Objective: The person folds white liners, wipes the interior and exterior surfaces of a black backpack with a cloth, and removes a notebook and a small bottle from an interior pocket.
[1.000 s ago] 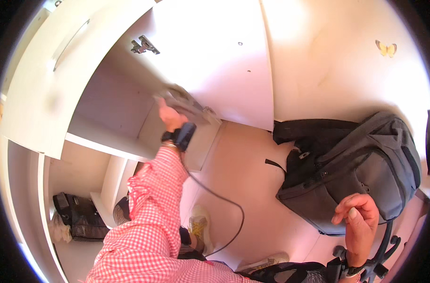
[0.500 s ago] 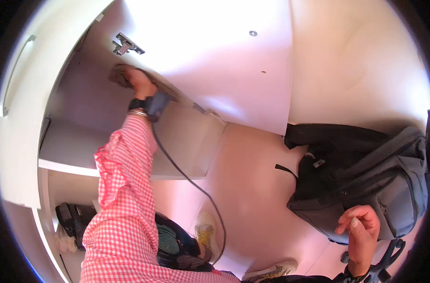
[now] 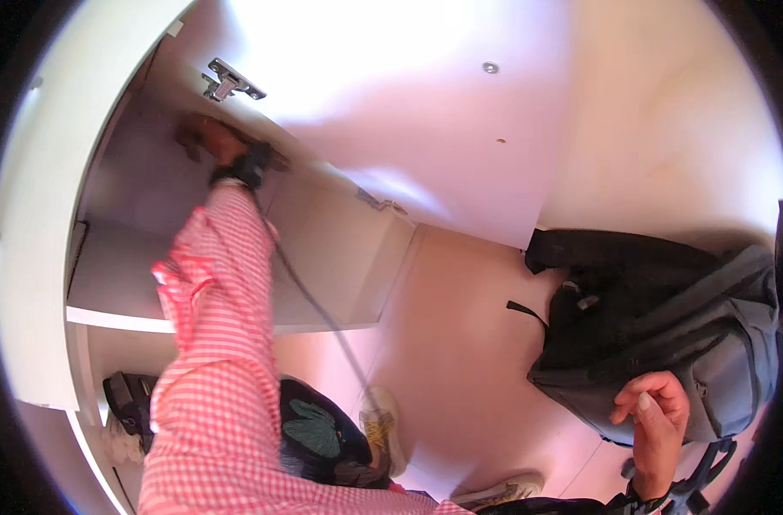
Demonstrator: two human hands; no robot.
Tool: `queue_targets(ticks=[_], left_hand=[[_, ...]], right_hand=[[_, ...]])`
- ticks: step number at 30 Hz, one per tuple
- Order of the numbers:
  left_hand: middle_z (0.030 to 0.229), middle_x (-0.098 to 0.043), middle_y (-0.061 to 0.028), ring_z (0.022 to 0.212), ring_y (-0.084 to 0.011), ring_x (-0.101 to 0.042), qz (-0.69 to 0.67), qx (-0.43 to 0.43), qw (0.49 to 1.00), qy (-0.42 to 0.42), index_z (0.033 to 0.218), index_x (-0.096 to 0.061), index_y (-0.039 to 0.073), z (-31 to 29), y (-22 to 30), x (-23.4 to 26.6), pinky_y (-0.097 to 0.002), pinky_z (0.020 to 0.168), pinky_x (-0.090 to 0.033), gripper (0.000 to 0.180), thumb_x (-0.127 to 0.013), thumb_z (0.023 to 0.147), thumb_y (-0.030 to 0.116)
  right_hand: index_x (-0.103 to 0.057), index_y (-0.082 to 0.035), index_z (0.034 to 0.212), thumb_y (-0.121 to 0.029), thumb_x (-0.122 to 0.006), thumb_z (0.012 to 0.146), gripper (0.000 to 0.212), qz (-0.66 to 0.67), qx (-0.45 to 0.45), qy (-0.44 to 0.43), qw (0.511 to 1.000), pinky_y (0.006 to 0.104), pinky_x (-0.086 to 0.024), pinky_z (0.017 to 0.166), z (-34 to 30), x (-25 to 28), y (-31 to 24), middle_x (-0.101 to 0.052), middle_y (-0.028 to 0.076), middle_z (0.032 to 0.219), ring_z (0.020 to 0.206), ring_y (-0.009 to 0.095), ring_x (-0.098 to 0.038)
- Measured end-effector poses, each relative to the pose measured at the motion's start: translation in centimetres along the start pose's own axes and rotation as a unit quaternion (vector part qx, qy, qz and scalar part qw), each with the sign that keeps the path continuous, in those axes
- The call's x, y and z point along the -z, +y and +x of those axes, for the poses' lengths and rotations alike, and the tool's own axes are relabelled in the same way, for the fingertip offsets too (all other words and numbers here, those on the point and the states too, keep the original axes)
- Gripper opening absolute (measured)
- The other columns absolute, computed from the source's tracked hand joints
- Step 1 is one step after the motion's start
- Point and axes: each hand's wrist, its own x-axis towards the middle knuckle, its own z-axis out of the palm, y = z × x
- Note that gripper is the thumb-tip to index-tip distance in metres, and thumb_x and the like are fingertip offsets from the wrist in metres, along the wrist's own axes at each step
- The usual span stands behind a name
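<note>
My left hand [image 3: 218, 141], in a red-and-white checked sleeve, reaches into an open white cupboard [image 3: 323, 249], close to its inner side wall. It is closed on a brownish cloth [image 3: 188, 135], which is dark and blurred and mostly covered by the fingers. A black device [image 3: 252, 163] is strapped to that wrist, and a dark cable [image 3: 318, 309] trails from it. At the lower right, my right hand [image 3: 658, 421] hovers in front of a backpack [image 3: 658, 318]. Its fingers are loosely curled, and I see nothing in them.
The cupboard's white door [image 3: 409, 112] stands swung out, with a metal hinge [image 3: 228, 81] at its upper left. A lower shelf holds a black bag [image 3: 132, 399]. My shoes [image 3: 387, 429] stand on the pinkish floor [image 3: 460, 343]. A pale wall [image 3: 658, 129] rises behind the backpack.
My left hand has shifted slightly left and deeper into the cupboard with the cloth, its wrist turning. The cable has swung left. My right hand stays about where it was.
</note>
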Motion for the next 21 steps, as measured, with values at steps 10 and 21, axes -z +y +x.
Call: queue_targets(ticks=[10, 21], left_hand=[[0.127, -0.046, -0.0104, 0.11, -0.0287, -0.048, -0.031, 0.335, 0.937, 0.099, 0.131, -0.039, 0.009, -20.7, -9.6, -2.3, -0.0456, 0.093, -0.042, 0.055, -0.034, 0.095, 0.049], [0.109, -0.057, -0.0053, 0.099, -0.0214, -0.054, -0.073, 0.199, 0.977, 0.032, 0.116, -0.053, 0.004, -27.9, -0.8, -4.1, -0.0376, 0.088, -0.043, 0.036, -0.041, 0.096, 0.033]], right_hand=[[-0.055, 0.0, 0.091, -0.015, -0.059, 0.086, 0.016, 0.0, 0.015, 0.008, 1.0, 0.0252, -0.047, 0.058, -2.8, 1.9, -0.5, -0.061, 0.012, 0.081, 0.062, 0.016, -0.058], [-0.057, 0.002, 0.094, -0.007, -0.058, 0.086, 0.013, 0.071, 0.035, -0.092, 0.993, 0.0288, -0.049, 0.067, -2.2, 0.2, -1.8, -0.063, 0.013, 0.087, 0.069, 0.017, -0.06]])
